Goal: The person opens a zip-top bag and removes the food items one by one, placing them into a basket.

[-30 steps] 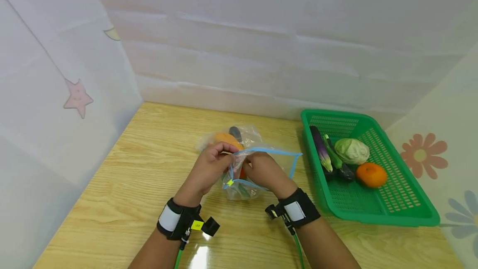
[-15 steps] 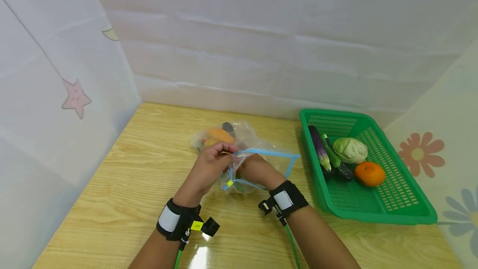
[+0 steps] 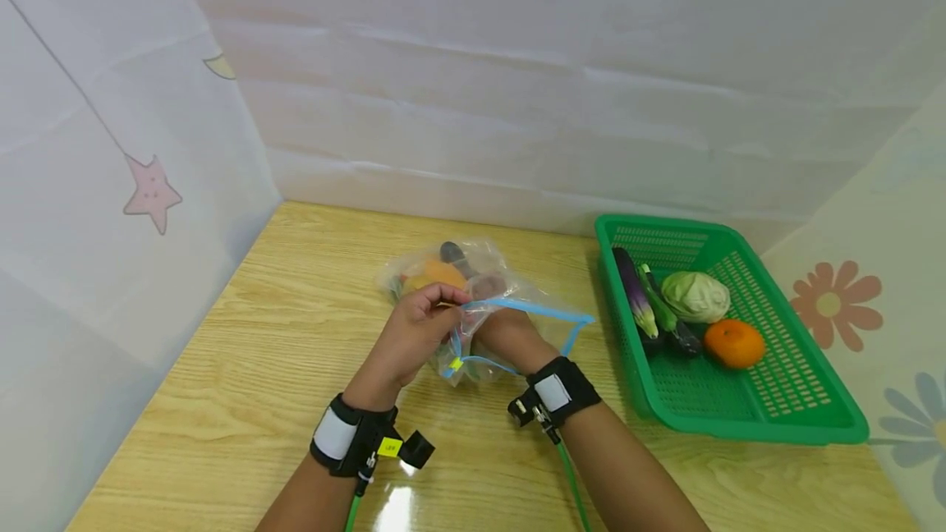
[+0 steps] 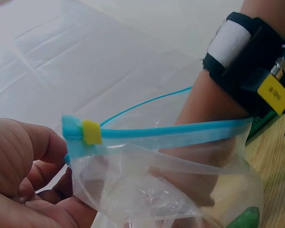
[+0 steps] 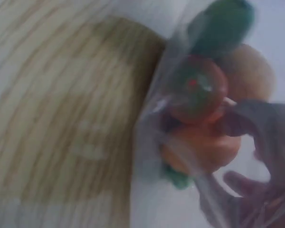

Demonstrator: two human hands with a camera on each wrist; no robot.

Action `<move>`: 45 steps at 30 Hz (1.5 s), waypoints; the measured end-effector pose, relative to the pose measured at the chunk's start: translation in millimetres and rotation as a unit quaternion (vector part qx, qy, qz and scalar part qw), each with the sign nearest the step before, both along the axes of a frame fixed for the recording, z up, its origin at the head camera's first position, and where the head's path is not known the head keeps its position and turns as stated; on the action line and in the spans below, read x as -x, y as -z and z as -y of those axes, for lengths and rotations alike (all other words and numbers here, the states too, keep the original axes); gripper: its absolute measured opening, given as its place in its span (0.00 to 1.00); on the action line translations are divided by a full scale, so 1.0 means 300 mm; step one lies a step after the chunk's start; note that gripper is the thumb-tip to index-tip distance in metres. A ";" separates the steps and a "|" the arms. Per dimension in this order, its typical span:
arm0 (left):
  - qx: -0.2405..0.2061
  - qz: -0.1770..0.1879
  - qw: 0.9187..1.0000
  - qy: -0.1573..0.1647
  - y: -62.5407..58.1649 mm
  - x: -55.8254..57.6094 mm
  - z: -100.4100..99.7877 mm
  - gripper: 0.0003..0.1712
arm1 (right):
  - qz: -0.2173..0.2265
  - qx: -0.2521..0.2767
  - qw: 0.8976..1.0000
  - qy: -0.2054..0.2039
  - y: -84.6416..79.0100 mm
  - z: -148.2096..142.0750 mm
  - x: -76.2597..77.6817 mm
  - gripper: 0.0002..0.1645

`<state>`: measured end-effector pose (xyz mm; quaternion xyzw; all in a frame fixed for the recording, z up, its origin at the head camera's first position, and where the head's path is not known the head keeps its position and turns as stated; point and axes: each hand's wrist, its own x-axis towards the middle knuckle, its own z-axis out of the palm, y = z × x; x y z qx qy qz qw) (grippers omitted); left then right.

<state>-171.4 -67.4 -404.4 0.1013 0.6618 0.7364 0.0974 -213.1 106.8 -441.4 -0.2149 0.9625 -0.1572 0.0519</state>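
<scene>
A clear zip bag (image 3: 532, 309) with a blue seal and a yellow slider (image 4: 91, 132) stands mouth-open on the table. My left hand (image 3: 414, 335) pinches the left end of its rim, beside the slider. My right hand (image 3: 510, 337) is inside the bag past the wrist crease. Through the blurred plastic in the right wrist view, its fingers lie around the right edge of an orange round vegetable (image 5: 199, 147); I cannot tell whether they grip it. A red tomato-like piece (image 5: 197, 88) and a dark green one (image 5: 223, 26) lie against it.
At the right stands a green basket (image 3: 754, 429) holding an eggplant (image 3: 634, 294), a cabbage (image 3: 695, 296), an orange fruit (image 3: 734, 343) and slim green vegetables (image 3: 658, 302). Behind the wooden table (image 3: 244, 351) hangs a pale cloth (image 3: 458, 105).
My right hand has pushed deeper into the bag, forward and left, with the red-orange piece beneath it hidden from the head view. The left hand stays at the rim.
</scene>
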 end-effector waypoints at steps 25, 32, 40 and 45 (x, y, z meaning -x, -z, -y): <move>0.004 0.002 1.000 0.002 0.007 0.004 -0.007 0.11 | -0.042 0.014 0.999 -0.022 -0.127 -0.088 -0.090 0.10; -0.004 0.023 1.000 0.007 0.008 0.009 -0.016 0.11 | -0.078 0.013 0.994 -0.082 -0.229 -0.154 -0.168 0.18; 0.004 0.021 1.000 0.006 0.011 0.015 -0.019 0.11 | -0.048 0.050 0.991 -0.117 -0.376 -0.252 -0.243 0.23; 0.000 0.026 1.000 0.006 0.014 0.018 -0.028 0.10 | -0.053 0.123 0.983 -0.122 -0.436 -0.368 -0.246 0.22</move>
